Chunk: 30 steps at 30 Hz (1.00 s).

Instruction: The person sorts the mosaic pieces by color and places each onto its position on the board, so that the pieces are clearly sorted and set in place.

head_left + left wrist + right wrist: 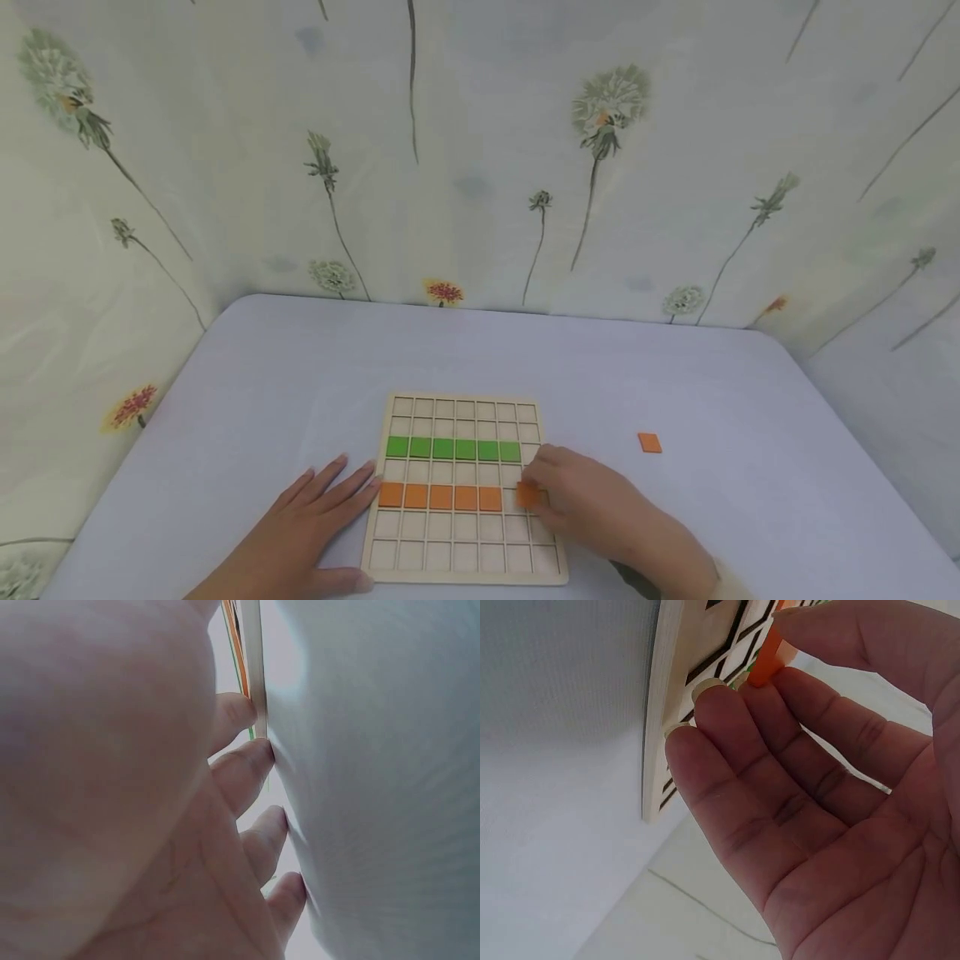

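A pale wooden grid board (pixel 450 553) lies flat on the table. A row of several green tiles (pixel 443 449) crosses its upper half, and several orange tiles (pixel 441 497) fill part of a lower row. My right hand (pixel 592 504) pinches one orange tile (pixel 771 652) between thumb and fingers, tilted above the right end of that orange row. In the right wrist view, the other fingers are bent beside the board's edge. My left hand (pixel 307 525) lies spread on the table, with fingertips against the board's left edge and the thumb near its lower left corner.
One loose orange tile (pixel 649 442) lies on the table to the right of the board. The table (pixel 322 358) has a pale lavender cover. Behind and at the sides hangs a flower-printed cloth (pixel 480 167).
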Tool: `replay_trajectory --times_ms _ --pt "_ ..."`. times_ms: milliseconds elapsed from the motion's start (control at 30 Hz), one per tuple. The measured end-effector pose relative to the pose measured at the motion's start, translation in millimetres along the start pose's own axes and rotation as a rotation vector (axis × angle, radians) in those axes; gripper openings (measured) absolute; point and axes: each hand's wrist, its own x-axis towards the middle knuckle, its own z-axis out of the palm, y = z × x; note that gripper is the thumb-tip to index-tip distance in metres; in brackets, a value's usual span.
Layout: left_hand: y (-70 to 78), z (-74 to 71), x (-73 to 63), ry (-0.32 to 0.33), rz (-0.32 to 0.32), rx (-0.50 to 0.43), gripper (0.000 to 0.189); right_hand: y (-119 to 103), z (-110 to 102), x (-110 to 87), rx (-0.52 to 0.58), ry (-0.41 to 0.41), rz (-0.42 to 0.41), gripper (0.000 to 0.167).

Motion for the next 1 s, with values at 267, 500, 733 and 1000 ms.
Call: replay_trajectory --times_ms 267,500,733,1000 --pt "1.3 -1.5 0.2 -0.007 0.004 -0.004 0.106 -2 0 3.7 0.015 -0.014 0.001 0.018" --pt "0.6 -2.2 0.7 -0.009 -0.001 -0.009 0.105 -3 2 5.9 -0.005 -0.011 -0.030 0.021" --pt "0.7 -2.4 0.6 -0.016 -0.006 -0.029 0.105 -5 7 7.8 -0.056 -0.004 -0.044 0.021" --pt "0.2 -1.7 0.3 -0.013 -0.009 -0.030 0.105 -6 12 9.3 -0.092 -0.002 -0.045 0.019"
